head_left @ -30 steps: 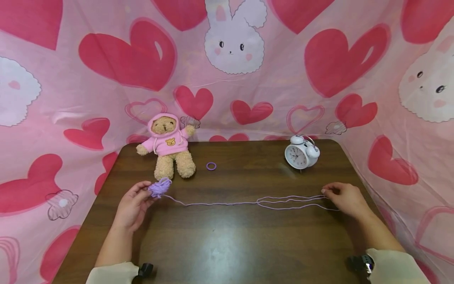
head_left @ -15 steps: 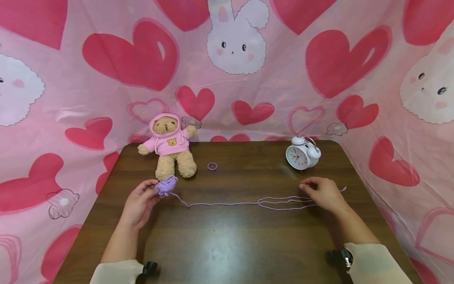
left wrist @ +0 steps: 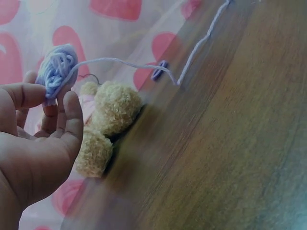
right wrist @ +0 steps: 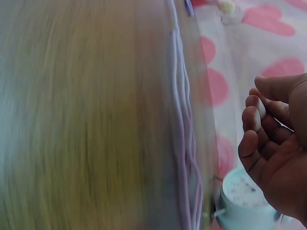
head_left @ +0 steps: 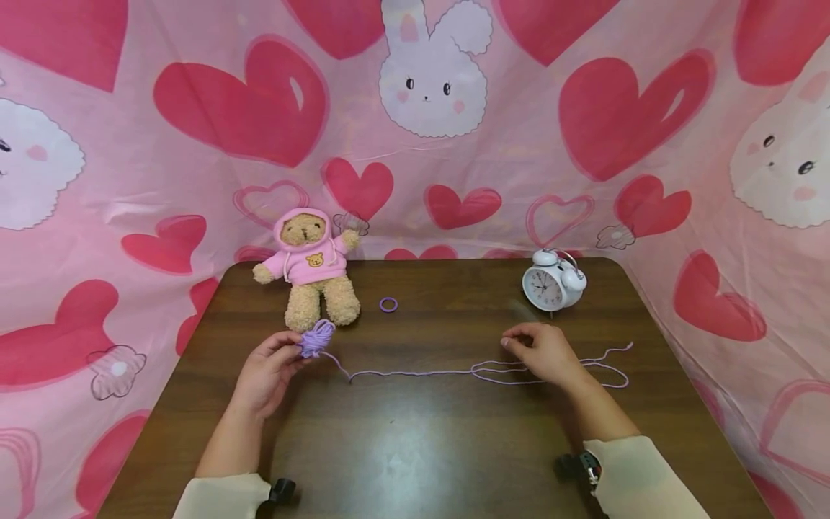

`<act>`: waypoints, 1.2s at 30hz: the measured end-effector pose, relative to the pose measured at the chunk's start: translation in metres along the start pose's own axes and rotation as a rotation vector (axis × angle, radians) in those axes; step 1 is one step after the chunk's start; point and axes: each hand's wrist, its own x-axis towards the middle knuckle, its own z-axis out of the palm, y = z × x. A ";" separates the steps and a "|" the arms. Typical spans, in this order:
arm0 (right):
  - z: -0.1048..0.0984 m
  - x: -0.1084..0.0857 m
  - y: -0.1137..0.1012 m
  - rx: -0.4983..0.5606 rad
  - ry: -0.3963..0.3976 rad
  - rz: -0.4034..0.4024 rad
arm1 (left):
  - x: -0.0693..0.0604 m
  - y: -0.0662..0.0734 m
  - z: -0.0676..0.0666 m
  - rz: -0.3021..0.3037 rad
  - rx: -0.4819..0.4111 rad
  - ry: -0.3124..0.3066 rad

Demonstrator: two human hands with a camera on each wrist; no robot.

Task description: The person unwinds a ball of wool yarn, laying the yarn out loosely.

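Note:
My left hand [head_left: 266, 376] pinches a small bundle of lilac yarn [head_left: 317, 339] between thumb and fingers, above the table near the teddy bear's feet. From the bundle, a yarn strand [head_left: 415, 373] drops to the table and runs right into a long loop with loose strands [left wrist: 199, 45]. Over that loop hovers my right hand [head_left: 547, 355], holding nothing; its fingers [right wrist: 251, 120] hang loosely curled, as the right wrist view shows. Part of the loop is hidden beneath this hand in the head view. The loop's far end [head_left: 625, 378] lies to the right of the hand.
A teddy bear [head_left: 315, 267] in a pink hoodie leans at the back left of the brown table [head_left: 402, 447]. Beside it lies a purple ring [head_left: 388, 305]. A white alarm clock [head_left: 553, 281] stands at the back right. Pink heart-printed cloth [head_left: 454, 166] surrounds the table.
My right hand has let go of the yarn at the right and moved left over the loop, leaving the end on the table. The left hand has shifted slightly right with the yarn bundle.

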 end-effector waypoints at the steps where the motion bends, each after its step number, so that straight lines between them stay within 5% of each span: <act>1: 0.003 0.001 -0.003 0.005 -0.001 -0.009 | 0.000 0.000 0.001 0.005 -0.003 0.000; 23: 0.060 0.008 -0.057 0.096 -0.100 -0.166 | 0.002 -0.010 0.023 0.000 -0.004 -0.144; 36: 0.095 0.012 -0.091 0.135 -0.137 -0.308 | 0.003 -0.016 0.046 -0.054 0.073 -0.108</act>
